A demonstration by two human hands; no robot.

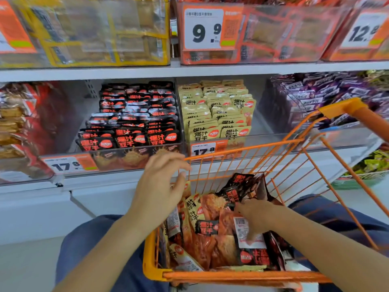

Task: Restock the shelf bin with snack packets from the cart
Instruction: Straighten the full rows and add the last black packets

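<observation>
An orange wire cart [248, 277] is seen near the viewer, just in front of a white shelf [126, 182], and it is filled with a loose heap of snack packets [212, 226] in black, beige and red wrappers. The left hand [162, 186] is held over the cart's far left corner, its fingers spread and lightly bent, with nothing gripped; its fingertips lie close to the cart's far rim. The right hand [256, 213] is lowered into the heap, palm down; its fingers are pressed among the packets beside a packet showing a white barcode label [244, 230], but whether anything is pinched cannot be told. On the shelf beyond, a clear bin [134, 159] is packed with neat rows of black packets [134, 123], and to its right a second bin is stacked with beige packets [219, 112]. Orange price tags [69, 164] are fixed to the bin fronts. Purple packets [311, 95] are seen at far right.
</observation>
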